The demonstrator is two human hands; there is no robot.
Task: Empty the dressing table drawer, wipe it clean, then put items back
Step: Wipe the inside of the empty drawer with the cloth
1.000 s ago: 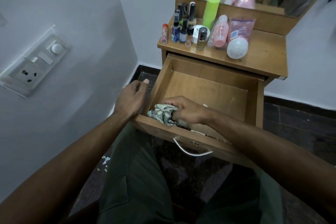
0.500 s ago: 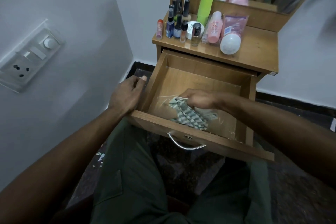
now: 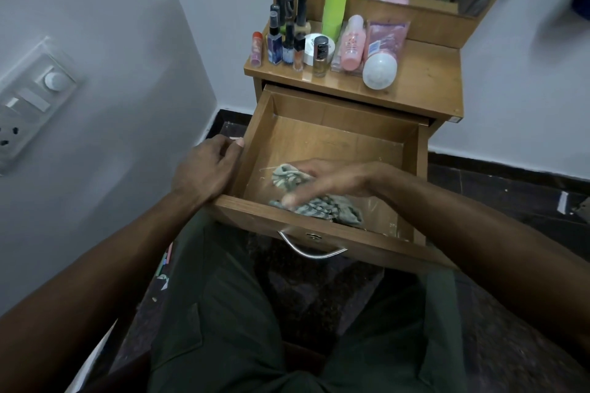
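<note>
Inside the drawer (image 3: pixel 322 137), blurred right hand (image 3: pixel 322 183) presses a part-hidden cloth (image 3: pixel 319 204); left hand (image 3: pixel 204 169) grips its side.

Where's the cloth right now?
In the head view the cloth lies on the floor of the open drawer, near its front wall, under the right hand; the left hand holds the drawer's left side.
</note>
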